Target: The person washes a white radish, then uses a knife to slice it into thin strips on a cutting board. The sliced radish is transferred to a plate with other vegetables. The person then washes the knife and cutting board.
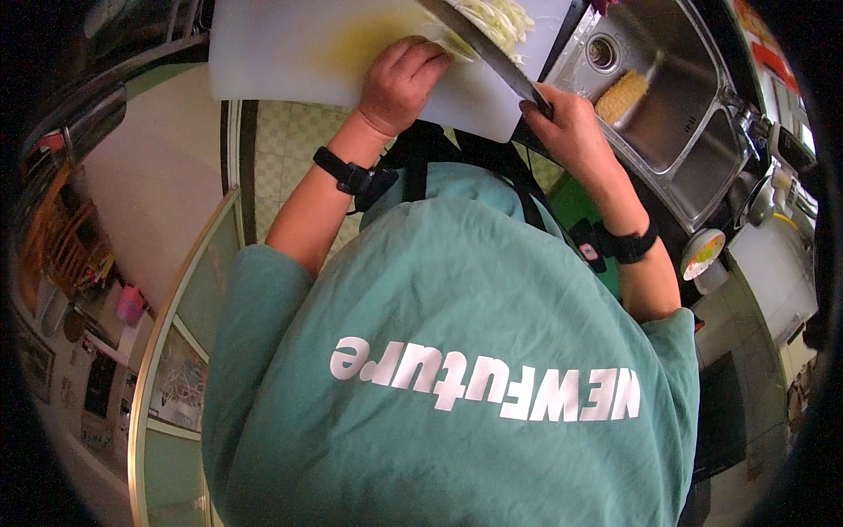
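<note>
My right hand (570, 125) grips a kitchen knife (490, 53) near the right edge of the white cutting board (276, 53). The blade runs up and to the left, past the top of the view. My left hand (402, 82) rests on the board with its fingers bent together, holding down a pale green piece of vegetable (460, 47) beside the blade. Most of that piece is hidden by the fingers and the knife. Across the blade lies a heap of thin pale green vegetable slices (504, 23). A yellowish stain spreads over the board left of my fingers.
To the right is a stainless steel sink (672, 85) with a yellow sponge (621, 97) beside its drain (602, 53). A bowl (703, 255) with a coloured inside stands near the sink's lower corner. A gold-framed glass door (188, 277) is on my left.
</note>
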Demonstrator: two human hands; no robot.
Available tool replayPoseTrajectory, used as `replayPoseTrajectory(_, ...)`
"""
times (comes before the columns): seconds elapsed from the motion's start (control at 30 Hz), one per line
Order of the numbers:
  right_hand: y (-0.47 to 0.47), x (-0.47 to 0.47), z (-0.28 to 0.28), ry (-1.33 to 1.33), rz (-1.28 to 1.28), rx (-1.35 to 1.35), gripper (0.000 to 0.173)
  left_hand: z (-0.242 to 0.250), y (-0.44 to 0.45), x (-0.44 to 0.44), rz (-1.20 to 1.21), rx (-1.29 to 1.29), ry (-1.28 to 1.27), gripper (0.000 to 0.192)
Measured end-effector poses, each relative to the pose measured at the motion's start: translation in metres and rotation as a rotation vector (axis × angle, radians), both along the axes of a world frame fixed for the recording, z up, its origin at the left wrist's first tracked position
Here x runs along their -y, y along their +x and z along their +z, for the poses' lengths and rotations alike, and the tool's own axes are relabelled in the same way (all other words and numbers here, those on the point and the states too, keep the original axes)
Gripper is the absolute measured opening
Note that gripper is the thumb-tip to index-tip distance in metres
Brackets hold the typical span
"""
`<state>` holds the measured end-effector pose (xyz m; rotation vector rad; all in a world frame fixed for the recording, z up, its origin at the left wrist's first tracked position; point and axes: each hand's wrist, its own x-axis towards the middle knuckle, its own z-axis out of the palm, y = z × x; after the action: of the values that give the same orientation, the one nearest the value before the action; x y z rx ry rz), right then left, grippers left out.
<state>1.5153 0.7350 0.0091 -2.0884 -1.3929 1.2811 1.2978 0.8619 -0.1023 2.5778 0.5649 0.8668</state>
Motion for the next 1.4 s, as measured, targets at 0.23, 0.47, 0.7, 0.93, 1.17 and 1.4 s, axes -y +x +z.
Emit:
replayPoseTrajectory(0.23,0.006,0.017,0.017,-0.09,0.125,0.087,0.036,0.005,0.001,-0.001,0.015,0.039,0.052,0.026)
replayPoseTrajectory(0.47,-0.012,-0.016,-0.015,0.036,0.124,0.119,0.033,0.004,0.0,0.002,0.004,-0.015,0.002,0.025)
replayPoseTrajectory(0.7,0.001,-0.002,-0.003,-0.068,0.064,0.027,0.034,-0.001,0.0,0.0,0.001,0.002,0.004,0.026)
replayPoseTrajectory(0.93,0.009,0.012,0.012,-0.062,0.145,0.075,0.036,0.0,0.0,0.0,0.011,0.027,0.042,0.027)
replayPoseTrajectory(1.17,-0.011,-0.02,-0.024,0.075,0.099,0.088,0.032,0.004,0.001,0.002,0.02,-0.023,0.016,0.026)
replayPoseTrajectory(1.4,0.001,-0.009,-0.01,-0.101,0.035,0.062,0.032,0.006,-0.004,0.003,0.031,-0.064,0.029,0.025)
